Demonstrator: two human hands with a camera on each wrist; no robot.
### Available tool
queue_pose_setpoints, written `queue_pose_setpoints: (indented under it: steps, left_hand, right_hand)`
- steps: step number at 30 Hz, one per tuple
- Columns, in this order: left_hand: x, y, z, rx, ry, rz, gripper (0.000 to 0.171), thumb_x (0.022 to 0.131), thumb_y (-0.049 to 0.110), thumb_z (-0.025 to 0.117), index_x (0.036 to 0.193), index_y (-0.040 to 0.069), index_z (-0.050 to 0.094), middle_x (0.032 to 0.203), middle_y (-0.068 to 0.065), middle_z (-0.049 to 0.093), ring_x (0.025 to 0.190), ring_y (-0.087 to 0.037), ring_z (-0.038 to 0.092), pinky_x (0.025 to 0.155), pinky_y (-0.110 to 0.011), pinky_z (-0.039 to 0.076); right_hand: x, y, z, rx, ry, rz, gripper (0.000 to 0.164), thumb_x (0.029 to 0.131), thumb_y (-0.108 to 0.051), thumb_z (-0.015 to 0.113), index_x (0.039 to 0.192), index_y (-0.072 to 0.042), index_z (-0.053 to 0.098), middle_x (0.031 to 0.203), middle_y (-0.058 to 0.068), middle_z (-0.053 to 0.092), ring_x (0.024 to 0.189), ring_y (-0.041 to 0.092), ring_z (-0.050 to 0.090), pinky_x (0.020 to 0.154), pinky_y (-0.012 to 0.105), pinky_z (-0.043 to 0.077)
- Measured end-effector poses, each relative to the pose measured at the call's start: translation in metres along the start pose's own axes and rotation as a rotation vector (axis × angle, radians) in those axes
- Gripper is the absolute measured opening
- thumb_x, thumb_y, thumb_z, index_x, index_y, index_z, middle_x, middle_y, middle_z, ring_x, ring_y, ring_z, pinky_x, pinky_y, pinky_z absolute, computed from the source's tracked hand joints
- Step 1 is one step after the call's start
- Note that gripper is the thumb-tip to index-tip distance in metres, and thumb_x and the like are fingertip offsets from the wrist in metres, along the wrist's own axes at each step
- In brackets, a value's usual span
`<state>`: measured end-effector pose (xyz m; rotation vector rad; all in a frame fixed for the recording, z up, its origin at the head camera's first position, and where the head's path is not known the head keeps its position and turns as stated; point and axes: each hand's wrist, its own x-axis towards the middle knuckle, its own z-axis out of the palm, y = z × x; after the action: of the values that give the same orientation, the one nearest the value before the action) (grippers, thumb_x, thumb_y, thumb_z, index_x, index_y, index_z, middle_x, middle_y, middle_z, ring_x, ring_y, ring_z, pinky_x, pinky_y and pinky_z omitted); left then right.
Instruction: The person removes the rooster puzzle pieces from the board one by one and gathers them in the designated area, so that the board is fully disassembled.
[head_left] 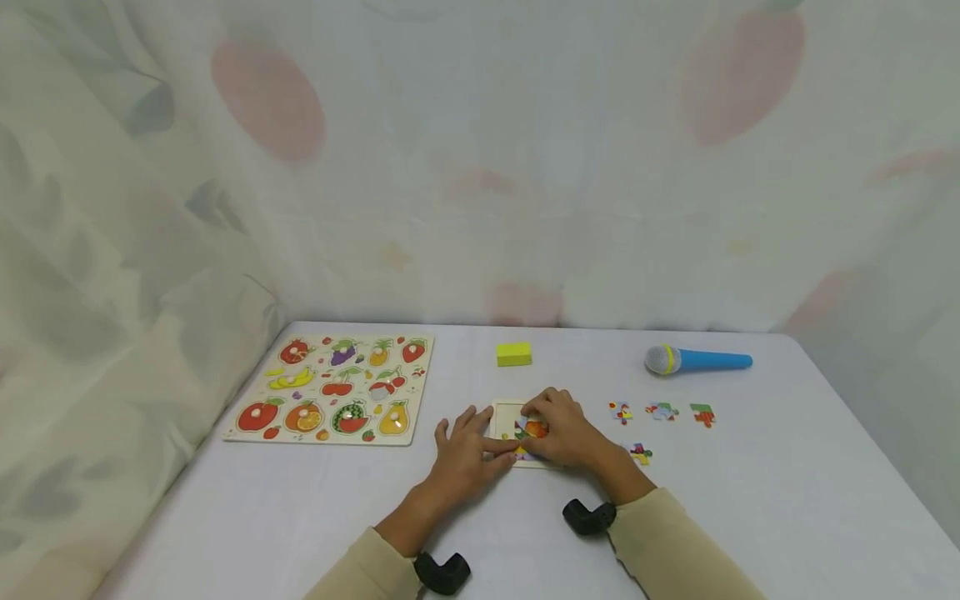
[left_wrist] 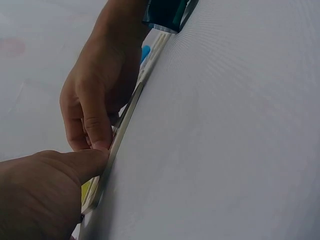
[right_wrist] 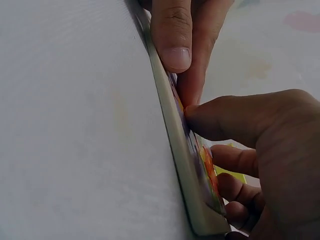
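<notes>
Cream tray [head_left: 506, 410] lies flat on the worktop [head_left: 787, 500]. Left hand [head_left: 467, 458]: fingers spread at its edge. Right hand [head_left: 573, 433]: fingers pinch a piece [head_left: 537, 428] on the tray. Piece is likely light, stiff; grip by opposite edges.

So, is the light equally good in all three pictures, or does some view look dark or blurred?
Head view: soft, fairly even light, fruit board easy to read; left wrist view: dim, the left hand in shade; right wrist view: also dim, with the backdrop blurred behind the hands.
</notes>
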<state>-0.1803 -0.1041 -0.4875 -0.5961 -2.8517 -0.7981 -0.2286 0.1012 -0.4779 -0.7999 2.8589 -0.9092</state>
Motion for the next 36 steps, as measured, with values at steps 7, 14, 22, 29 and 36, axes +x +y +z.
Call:
queue_pose_setpoints:
  steps: [7,14,22,29,36]
  left_hand:
    - [0.0,-0.0014,0.0011,-0.001,0.012,0.014,0.023,0.085,0.038,0.073,0.106,0.029,0.077,0.143,-0.014,0.046,0.134,-0.04,0.031,0.097,-0.071,0.011]
    - [0.0001,-0.0011,0.0009,0.002,0.017,0.017,0.022,0.085,0.037,0.073,0.105,0.028,0.077,0.142,-0.014,0.046,0.134,-0.04,0.031,0.097,-0.072,0.011]
    - [-0.0006,-0.0008,0.0002,0.004,0.008,0.012,0.022,0.086,0.038,0.072,0.106,0.029,0.077,0.143,-0.014,0.046,0.135,-0.039,0.031,0.098,-0.071,0.011]
    - [-0.0002,0.0,-0.0009,0.014,0.006,0.013,0.023,0.086,0.039,0.072,0.106,0.029,0.077,0.143,-0.014,0.045,0.135,-0.04,0.031,0.097,-0.071,0.011]
    - [-0.0003,0.0001,0.0006,0.012,0.003,0.003,0.024,0.086,0.039,0.072,0.107,0.029,0.076,0.143,-0.013,0.046,0.135,-0.039,0.031,0.098,-0.07,0.011]
  right_hand:
    - [-0.0011,0.0005,-0.0011,0.043,0.026,-0.025,0.03,0.083,-0.009,0.068,0.112,-0.015,0.065,0.105,-0.003,0.053,0.099,0.019,0.045,0.082,0.041,0.035]
    - [-0.0018,0.002,-0.0007,0.087,0.056,-0.042,0.034,0.079,-0.002,0.064,0.112,-0.013,0.066,0.104,-0.004,0.056,0.097,0.018,0.045,0.081,0.04,0.035]
    - [-0.0034,0.0064,0.0001,0.05,0.059,-0.133,0.042,0.078,-0.013,0.074,0.119,-0.009,0.067,0.104,-0.008,0.062,0.097,0.015,0.047,0.085,0.043,0.038]
    - [-0.0033,0.0075,0.0,0.011,0.045,-0.149,0.046,0.08,-0.016,0.073,0.125,-0.011,0.066,0.109,-0.006,0.061,0.1,0.014,0.046,0.087,0.041,0.037]
    - [-0.0065,0.0043,-0.0056,-0.028,0.107,-0.219,0.043,0.083,-0.01,0.07,0.126,-0.005,0.064,0.109,-0.001,0.061,0.097,0.016,0.047,0.083,0.042,0.038]
